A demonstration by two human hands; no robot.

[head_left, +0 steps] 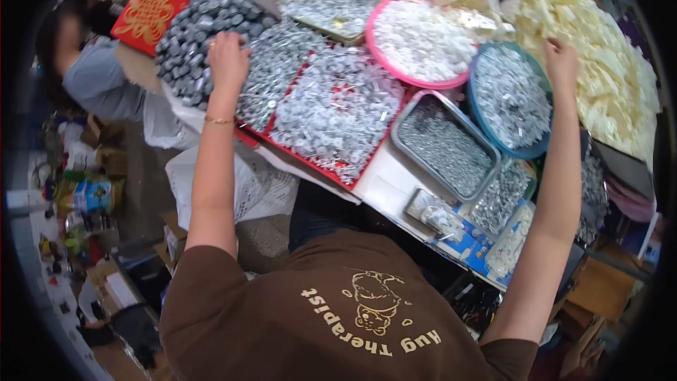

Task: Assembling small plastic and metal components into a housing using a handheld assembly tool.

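Note:
My left hand (pixel 229 62) is over the right side of a heap of short dark grey cylinders (pixel 189 39), next to loose small silvery pieces. Its fingers curl downward, and what they hold, if anything, is hidden. Far to the right, my right hand (pixel 562 63) is at the edge of a large pile of cream-coloured, film-like strips (pixel 612 77). The fingers there are bent together, and nothing in them can be made out. Just left of that wrist stands a teal round basin (pixel 479 109) filled with small clear and silvery pieces.
Between my arms are a red shallow tray (pixel 350 182) of translucent pieces, a pink basin (pixel 395 79) of white pieces and a grey rectangular tub (pixel 444 182) of fine silvery parts. A red box (pixel 151 7) stands at far left; a person (pixel 106 81) sits beyond the table's left edge.

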